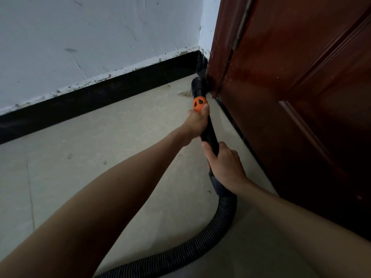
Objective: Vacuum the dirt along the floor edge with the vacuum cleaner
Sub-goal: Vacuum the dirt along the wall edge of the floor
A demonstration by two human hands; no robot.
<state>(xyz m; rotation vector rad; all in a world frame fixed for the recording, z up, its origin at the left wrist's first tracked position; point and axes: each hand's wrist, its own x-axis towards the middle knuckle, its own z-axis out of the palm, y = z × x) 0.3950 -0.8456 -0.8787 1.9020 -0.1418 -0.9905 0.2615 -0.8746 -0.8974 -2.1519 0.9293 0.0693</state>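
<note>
2 bare hands hold the black vacuum wand (209, 135), which slants up the frame toward the room corner. Left hand (197, 122) wraps around the wand just below its orange collar (199, 103), fingers curled tight on it; right hand (224, 163) grips lower down, thumb along the wand's side, just above where the ribbed hose (222, 221) joins. From there the hose curves down and left across the pale floor (100, 149) and leaves at the bottom edge. At the wand's tip, a round black nozzle (198, 85) sits on the floor in the corner, touching or nearly touching the foot of the dark red-brown door frame (220, 57). 1 small patch of brownish dirt (184, 94) lies on the floor just left of the nozzle, near the black skirting board (96, 97) that runs along the base of the scuffed white wall (90, 33). A panelled wooden door (301, 97) fills the right side, close beside the wand and the right hand, hemming in that side. A few small specks dot the tiles further left. No containers are in view.
</note>
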